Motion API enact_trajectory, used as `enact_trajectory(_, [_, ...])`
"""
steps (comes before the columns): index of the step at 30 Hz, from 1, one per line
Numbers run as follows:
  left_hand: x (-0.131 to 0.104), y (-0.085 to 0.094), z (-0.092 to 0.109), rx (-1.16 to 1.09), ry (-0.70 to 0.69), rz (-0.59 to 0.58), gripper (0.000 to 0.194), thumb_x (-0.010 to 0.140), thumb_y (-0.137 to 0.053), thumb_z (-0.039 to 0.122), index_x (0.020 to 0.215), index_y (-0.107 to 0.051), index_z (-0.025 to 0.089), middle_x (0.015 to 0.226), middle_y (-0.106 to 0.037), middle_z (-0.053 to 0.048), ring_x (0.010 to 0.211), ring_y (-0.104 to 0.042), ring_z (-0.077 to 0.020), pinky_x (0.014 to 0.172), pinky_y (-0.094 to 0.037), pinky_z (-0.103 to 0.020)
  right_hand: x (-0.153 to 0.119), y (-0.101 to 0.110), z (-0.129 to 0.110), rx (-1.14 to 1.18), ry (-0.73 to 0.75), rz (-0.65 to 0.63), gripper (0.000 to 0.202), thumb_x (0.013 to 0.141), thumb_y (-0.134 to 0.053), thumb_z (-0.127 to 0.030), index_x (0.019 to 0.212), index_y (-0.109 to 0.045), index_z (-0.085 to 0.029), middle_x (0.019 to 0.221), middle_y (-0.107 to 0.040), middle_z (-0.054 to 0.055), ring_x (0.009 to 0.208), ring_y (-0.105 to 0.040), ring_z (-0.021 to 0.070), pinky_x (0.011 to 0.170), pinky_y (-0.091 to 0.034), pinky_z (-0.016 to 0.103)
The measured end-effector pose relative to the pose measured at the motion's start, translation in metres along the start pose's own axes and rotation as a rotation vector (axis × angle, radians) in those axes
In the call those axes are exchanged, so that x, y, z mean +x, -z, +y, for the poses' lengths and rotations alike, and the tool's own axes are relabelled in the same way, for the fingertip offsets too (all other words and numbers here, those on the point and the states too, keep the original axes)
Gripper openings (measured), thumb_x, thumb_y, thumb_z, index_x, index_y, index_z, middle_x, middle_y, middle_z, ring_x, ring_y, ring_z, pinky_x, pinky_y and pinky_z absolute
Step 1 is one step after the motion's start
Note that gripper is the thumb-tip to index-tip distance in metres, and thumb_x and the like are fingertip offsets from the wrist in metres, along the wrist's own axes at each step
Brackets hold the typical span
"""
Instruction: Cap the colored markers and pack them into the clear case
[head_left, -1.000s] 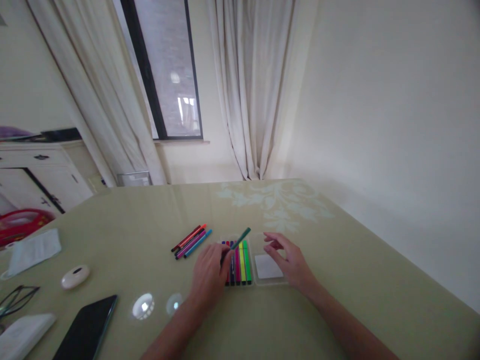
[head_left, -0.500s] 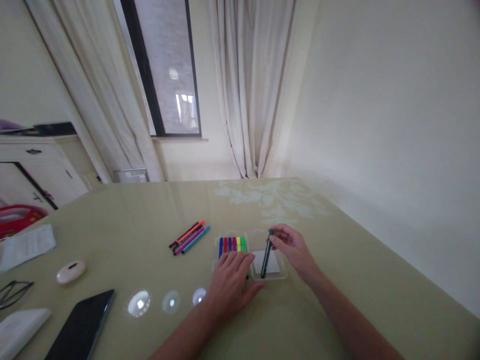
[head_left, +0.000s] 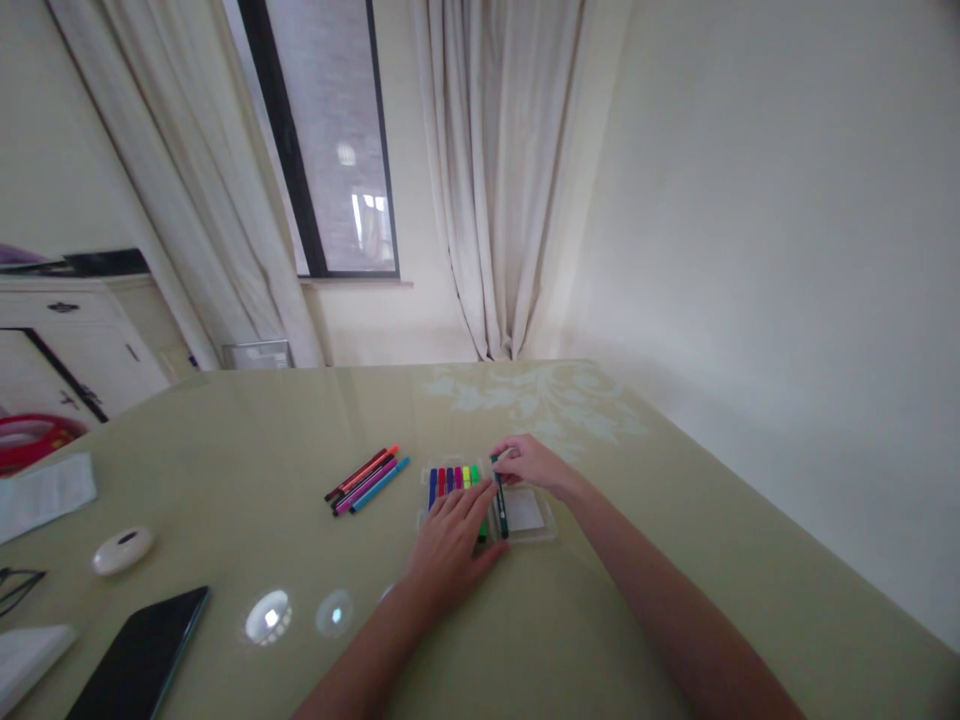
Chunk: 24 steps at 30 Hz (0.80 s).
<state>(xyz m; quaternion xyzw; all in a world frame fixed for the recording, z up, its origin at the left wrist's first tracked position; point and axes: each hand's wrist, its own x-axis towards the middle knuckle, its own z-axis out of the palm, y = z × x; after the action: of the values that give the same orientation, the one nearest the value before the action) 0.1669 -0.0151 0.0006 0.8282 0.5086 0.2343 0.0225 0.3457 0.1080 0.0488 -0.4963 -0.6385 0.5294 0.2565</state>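
Observation:
A clear plastic case (head_left: 553,530) lies opened out on the table, with a row of coloured markers (head_left: 450,478) in its left half and a white card (head_left: 525,508) in the right half. My left hand (head_left: 456,535) lies with fingers stretched over the lower part of the row, covering much of it. Between finger and thumb, my right hand (head_left: 525,462) pinches the top of a dark green marker (head_left: 500,500). This marker stands nearly lengthwise beside the row's right end, close to my left fingertips; whether it touches the case is unclear.
Several loose markers (head_left: 367,482) lie left of the case. Farther left are a black phone or tablet (head_left: 139,650), a pale oval object (head_left: 123,551), a white object (head_left: 30,655), glasses (head_left: 19,590) and a white sheet (head_left: 49,495). A wall borders the table's right side.
My right hand has carried the dark green marker leftward, from above the white card to the right end of the marker row. My left hand stays over the row. The view has shifted slightly.

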Motion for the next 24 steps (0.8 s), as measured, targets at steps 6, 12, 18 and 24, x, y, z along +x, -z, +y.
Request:
enact_trajectory(6, [-0.004, -0.002, -0.002, 0.028, -0.032, -0.005, 0.061, 0.092, -0.068, 0.04, 0.149, -0.049, 0.029, 0.157, -0.05, -0.007, 0.135, -0.053, -0.0303, 0.112, -0.045, -0.051, 0.008, -0.001, 0.014, -0.006, 0.038, -0.029, 0.019, 0.079, -0.074, -0.013, 0.098, -0.072, -0.014, 0.066, -0.07, -0.001, 0.059, -0.067, 0.0129, 0.062, -0.056, 0.023])
enact_trajectory(12, [-0.008, 0.002, -0.001, 0.023, -0.041, 0.007, 0.051, 0.094, -0.065, 0.046, 0.141, -0.057, 0.027, 0.15, -0.058, -0.007, 0.13, -0.057, -0.0307, 0.109, -0.047, -0.053, 0.009, -0.007, 0.018, -0.311, 0.178, -0.042, 0.023, 0.076, -0.075, -0.019, 0.098, -0.079, -0.016, 0.079, -0.077, 0.004, 0.072, -0.07, 0.0182, 0.066, -0.053, 0.026])
enact_trajectory(18, [-0.007, 0.005, 0.003, 0.041, -0.057, -0.007, 0.049, 0.095, -0.064, 0.044, 0.14, -0.058, 0.025, 0.142, -0.065, -0.006, 0.126, -0.058, -0.0298, 0.109, -0.046, -0.051, 0.001, -0.001, 0.007, -0.643, 0.268, -0.012, 0.029, 0.071, -0.079, -0.026, 0.099, -0.083, -0.022, 0.09, -0.08, 0.004, 0.08, -0.07, 0.0212, 0.069, -0.048, 0.027])
enact_trajectory(24, [-0.005, 0.005, 0.005, 0.066, -0.057, -0.037, 0.051, 0.094, -0.068, 0.039, 0.142, -0.056, 0.028, 0.148, -0.061, -0.004, 0.127, -0.057, -0.03, 0.109, -0.046, -0.051, -0.006, 0.001, 0.001, -0.813, 0.245, -0.037, 0.024, 0.069, -0.083, -0.027, 0.093, -0.083, -0.022, 0.092, -0.079, 0.006, 0.083, -0.069, 0.0234, 0.071, -0.047, 0.028])
